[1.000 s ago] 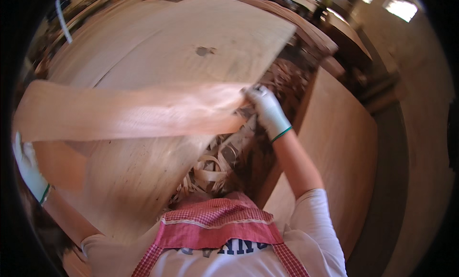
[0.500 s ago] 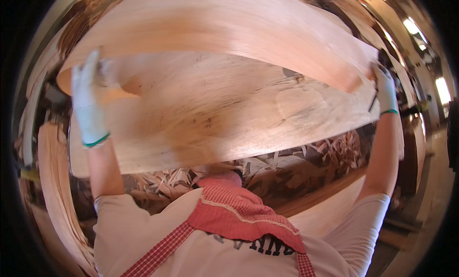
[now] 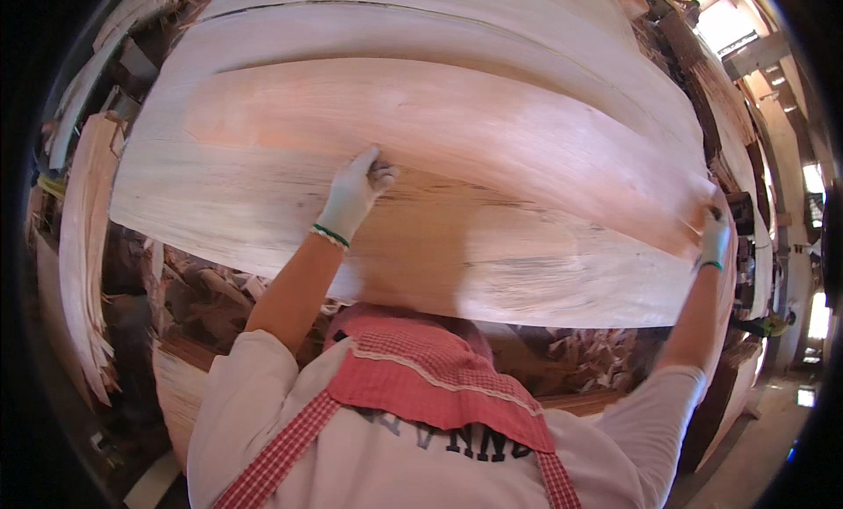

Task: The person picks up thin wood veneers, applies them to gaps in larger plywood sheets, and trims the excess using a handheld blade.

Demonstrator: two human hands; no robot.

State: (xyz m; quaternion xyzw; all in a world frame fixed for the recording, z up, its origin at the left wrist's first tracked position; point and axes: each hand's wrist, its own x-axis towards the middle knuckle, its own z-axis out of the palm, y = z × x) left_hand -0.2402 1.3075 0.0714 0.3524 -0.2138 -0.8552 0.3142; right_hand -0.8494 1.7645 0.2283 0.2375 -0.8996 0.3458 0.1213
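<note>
A long, pinkish veneer strip (image 3: 457, 114) lies across a broad pale veneer sheet (image 3: 544, 289), its far edge bowed. My left hand (image 3: 351, 195), in a white glove with a green cuff, is at the middle of the strip's near edge. Its fingers are curled closed there, and the fingertips meet the edge. At the right end of the strip, my right hand (image 3: 715, 237), gloved the same way, is closed on the corner. Part of that hand's grip is hidden by the strip.
More pale sheets (image 3: 421, 4) extend at the far side. Scraps of torn veneer (image 3: 580, 360) lie below the near edge. A bundle of veneer strips (image 3: 85, 245) stands at the left. Stacked wood (image 3: 702, 79) lines the right side, with bright windows beyond.
My left hand has let go of the strip's left end and moved right to its middle. The strip, raised and curled before, now lies flatter. My right hand has stayed at its right end, lower in view.
</note>
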